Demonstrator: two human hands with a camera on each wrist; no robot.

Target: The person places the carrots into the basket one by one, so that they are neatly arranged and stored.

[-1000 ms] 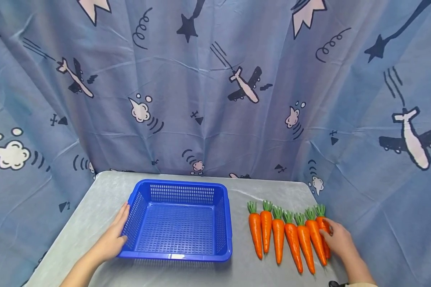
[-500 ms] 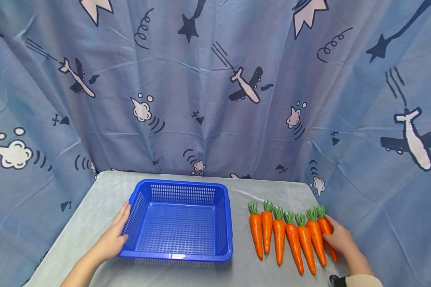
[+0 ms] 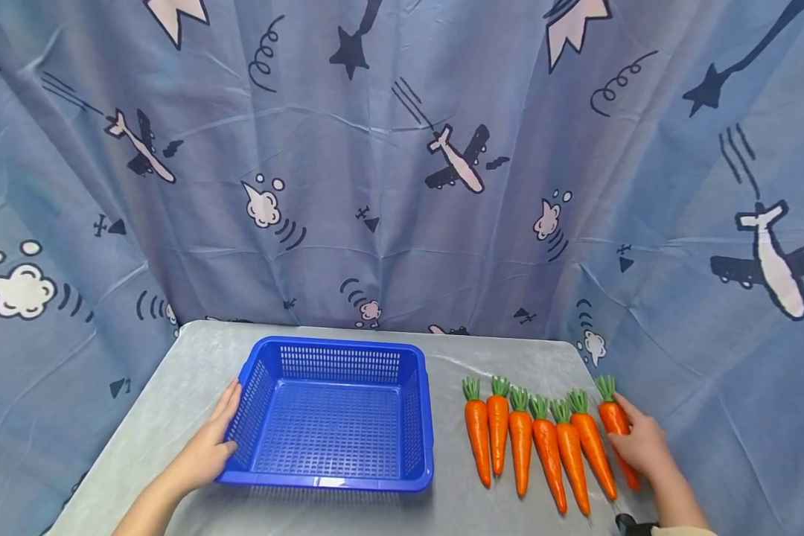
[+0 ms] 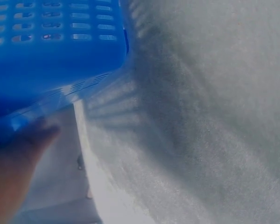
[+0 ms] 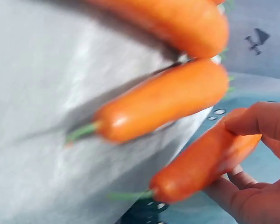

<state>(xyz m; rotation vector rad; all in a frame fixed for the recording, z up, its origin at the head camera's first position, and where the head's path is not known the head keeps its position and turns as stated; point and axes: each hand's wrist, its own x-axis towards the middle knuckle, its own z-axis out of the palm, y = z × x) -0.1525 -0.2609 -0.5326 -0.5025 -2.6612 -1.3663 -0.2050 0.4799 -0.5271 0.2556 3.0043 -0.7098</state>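
At the table's right edge my right hand [image 3: 643, 444] pinches the rightmost orange carrot [image 3: 614, 419] between thumb and fingers. Its green top points away from me. In the right wrist view this carrot [image 5: 191, 168] is tilted, overlapping the table's edge, with the thumb on one side and fingers beneath. Several other carrots [image 3: 546, 444] lie side by side in a row to its left, green tops at the back. My left hand [image 3: 204, 450] rests with straight fingers against the left side of a blue plastic basket [image 3: 321, 482], which has nothing in it.
A grey-white cloth covers the table [image 3: 482, 514]. Behind it and on both sides hangs a blue curtain [image 3: 402, 246] printed with planes and stars. The basket stands left of the carrot row. A dark band [image 3: 633, 525] shows at my right wrist.
My right hand has shifted the rightmost carrot to the right and slightly away, opening a gap from its neighbour. The left hand and basket stay in place.
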